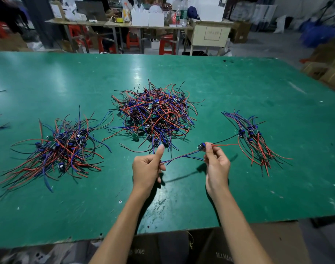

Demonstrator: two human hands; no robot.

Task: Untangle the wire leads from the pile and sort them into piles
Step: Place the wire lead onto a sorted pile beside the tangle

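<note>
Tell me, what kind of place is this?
Probably a small electronics assembly workshop. A big green worktable holds heaps of wire leads with little circuit boards, and behind it stand benches with white cartons and red plastic stools.

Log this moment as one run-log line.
left hand: pinches blue wires | right hand: holds wire lead at its component | tangled pile: centre | sorted piles: left, right | green table

Overhead glare on table point(138, 77), blurry, perhaps warped edges.
</note>
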